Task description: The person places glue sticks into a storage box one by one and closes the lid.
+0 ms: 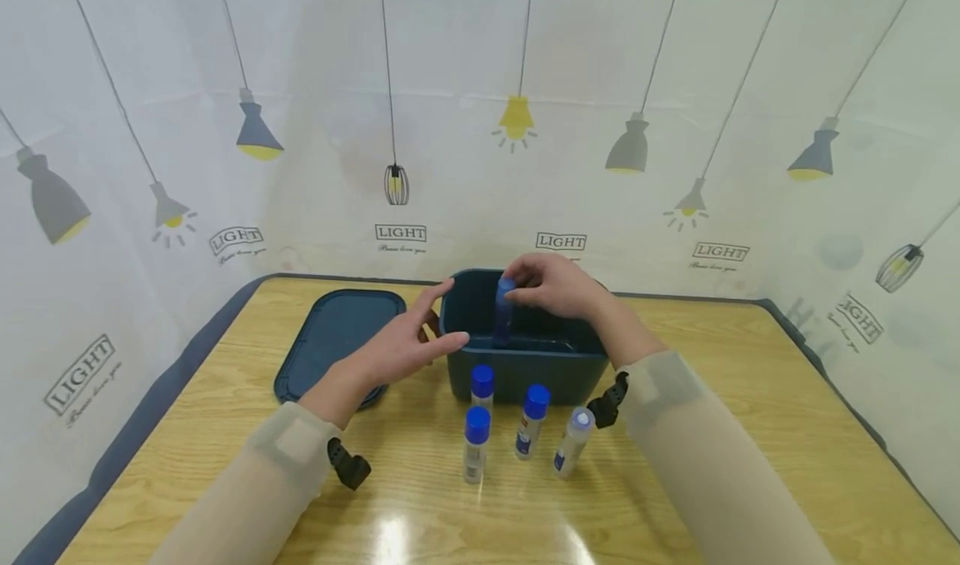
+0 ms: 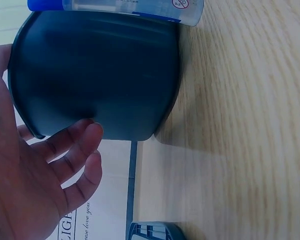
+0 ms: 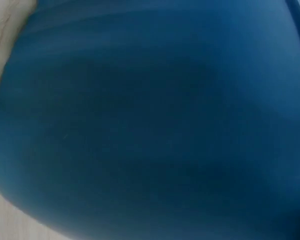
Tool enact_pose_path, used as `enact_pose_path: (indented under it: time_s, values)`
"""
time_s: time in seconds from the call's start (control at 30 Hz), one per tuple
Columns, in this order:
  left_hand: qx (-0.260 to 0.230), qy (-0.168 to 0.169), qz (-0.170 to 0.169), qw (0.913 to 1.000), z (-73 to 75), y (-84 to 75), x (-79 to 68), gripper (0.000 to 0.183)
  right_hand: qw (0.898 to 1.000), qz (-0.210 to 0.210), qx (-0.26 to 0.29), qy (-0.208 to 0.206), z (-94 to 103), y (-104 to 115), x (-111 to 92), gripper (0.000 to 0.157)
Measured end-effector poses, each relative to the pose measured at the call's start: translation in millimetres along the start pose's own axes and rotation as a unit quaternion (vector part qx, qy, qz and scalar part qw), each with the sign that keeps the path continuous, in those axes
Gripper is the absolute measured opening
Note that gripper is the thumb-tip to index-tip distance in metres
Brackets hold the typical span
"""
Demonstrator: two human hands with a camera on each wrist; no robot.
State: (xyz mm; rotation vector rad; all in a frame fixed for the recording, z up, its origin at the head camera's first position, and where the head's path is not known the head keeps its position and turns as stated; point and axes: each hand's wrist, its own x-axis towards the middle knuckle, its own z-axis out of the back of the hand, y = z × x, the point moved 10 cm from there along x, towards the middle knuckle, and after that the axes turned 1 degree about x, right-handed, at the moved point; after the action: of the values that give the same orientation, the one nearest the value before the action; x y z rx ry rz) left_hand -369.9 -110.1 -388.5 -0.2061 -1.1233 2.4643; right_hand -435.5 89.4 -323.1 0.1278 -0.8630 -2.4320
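Note:
A dark blue plastic bin [image 1: 525, 377] stands on the wooden table. Inside it, my right hand [image 1: 555, 286] pinches the top of an upright glue stick [image 1: 503, 311] between thumb and fingers. My left hand [image 1: 405, 344] rests at the bin's left end, with thumb and index finger spread along the rim; the left wrist view shows its other fingers loosely bent by the outer wall. Several glue sticks stand before the bin: blue-capped ones [image 1: 476, 444] and one with a pale, clear top [image 1: 573, 442]. Only the bin's wall [image 3: 150, 120] fills the right wrist view, which hides the right fingers.
A dark blue lid [image 1: 345, 332] lies flat on the table [image 1: 247, 465] left of the bin, partly behind the left hand. Behind the table hangs a pale cloth [image 1: 465, 190] printed with lamps.

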Motion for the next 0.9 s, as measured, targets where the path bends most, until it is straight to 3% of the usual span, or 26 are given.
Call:
enact_pose_path:
  time_s: [0.63,0.9]
  values:
    - [-0.001,-0.002,-0.001,1.0,-0.8,-0.4,1.3,0.093,0.998,0.036,0.056,0.016,-26.9,1,8,0.03]
    - [-0.001,0.0,-0.003,1.0,-1.5,-1.2,1.5,0.093,0.998,0.028,0.046,0.011,-29.4,0,8,0.032]
